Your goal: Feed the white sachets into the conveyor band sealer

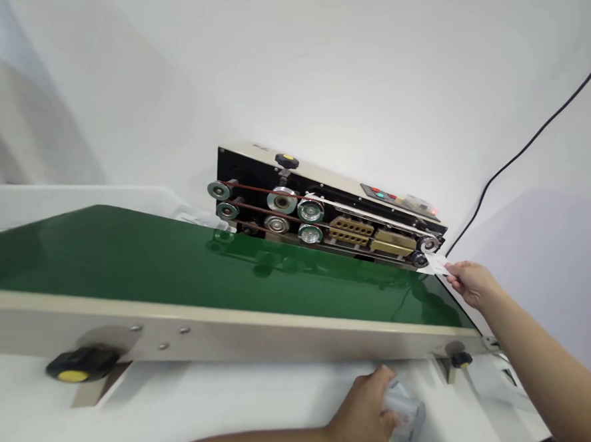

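At the right end of a band sealer (336,213), my right hand (472,284) pinches a small white packet (438,264). The packet's far edge is at the end rollers; I cannot tell whether it is between them. Lower down, in front of the conveyor's side, my left hand (366,412) has its thumb and fingers closed around a stack of small clear and whitish packets (404,414). Faint print shows on the stack, too blurred to read.
A green conveyor belt (172,267) runs along the sealer's front. Black knobs with yellow caps (82,365) stick out from its pale side rail (278,340). A black cable (541,129) hangs at right. White packets (503,384) lie at lower right on a white table (244,404).
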The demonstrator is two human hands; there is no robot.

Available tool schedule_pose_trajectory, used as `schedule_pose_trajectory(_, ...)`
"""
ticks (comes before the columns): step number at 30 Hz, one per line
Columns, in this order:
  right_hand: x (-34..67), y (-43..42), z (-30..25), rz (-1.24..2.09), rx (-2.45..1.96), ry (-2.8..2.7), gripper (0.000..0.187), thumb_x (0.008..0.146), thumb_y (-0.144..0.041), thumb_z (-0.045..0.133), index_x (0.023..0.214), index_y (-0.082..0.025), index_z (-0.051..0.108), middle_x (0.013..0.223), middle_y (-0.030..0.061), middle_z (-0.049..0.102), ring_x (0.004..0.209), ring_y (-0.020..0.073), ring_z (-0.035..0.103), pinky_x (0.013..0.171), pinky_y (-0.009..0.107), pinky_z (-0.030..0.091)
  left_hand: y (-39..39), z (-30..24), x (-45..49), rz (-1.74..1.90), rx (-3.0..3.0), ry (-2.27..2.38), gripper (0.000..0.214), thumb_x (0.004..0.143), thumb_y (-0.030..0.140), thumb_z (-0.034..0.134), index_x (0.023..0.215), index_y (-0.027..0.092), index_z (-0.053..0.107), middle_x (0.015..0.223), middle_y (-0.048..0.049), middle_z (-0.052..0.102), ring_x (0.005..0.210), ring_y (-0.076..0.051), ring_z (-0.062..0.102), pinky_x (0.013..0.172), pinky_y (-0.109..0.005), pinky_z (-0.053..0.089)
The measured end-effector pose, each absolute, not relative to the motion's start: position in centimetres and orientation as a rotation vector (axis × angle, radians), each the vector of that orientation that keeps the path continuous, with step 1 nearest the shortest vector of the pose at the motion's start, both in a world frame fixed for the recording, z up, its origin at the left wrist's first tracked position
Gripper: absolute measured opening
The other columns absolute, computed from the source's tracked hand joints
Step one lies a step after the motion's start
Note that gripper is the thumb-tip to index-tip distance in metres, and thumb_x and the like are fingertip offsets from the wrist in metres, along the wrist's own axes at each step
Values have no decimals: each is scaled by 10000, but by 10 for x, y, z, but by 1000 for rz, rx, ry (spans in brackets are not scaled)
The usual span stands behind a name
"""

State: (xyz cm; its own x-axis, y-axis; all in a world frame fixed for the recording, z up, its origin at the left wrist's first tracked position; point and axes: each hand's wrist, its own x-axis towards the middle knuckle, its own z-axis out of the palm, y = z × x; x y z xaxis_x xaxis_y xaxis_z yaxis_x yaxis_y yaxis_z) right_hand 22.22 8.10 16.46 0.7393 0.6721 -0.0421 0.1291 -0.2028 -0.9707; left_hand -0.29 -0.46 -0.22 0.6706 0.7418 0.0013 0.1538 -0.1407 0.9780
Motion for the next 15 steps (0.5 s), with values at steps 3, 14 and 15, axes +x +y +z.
schedule_pose_trajectory(3,218,84,165,582,-1737,-639,261,769,0,581,592,-145,457,398,-37,454,287,31,384,261,88,328,-6,1,-4,609,1667,757,288,668,78,522,937,179,552,830,-33,538,787,-204,537,684,-277,405)
schedule_pose_trajectory(14,196,94,165,704,-1739,-671,242,822,-4,523,622,-125,461,447,-40,483,325,24,445,295,62,389,-6,-2,-4,625,1673,749,267,666,92,537,917,182,549,848,-27,556,787,-190,539,684,-265,406)
schedule_pose_trajectory(15,194,94,166,712,-1735,-677,241,819,5,522,628,-126,457,454,-42,484,333,24,456,302,61,396,-7,-1,-4,623,1673,751,264,670,96,539,919,182,550,857,-30,557,793,-191,541,689,-267,408)
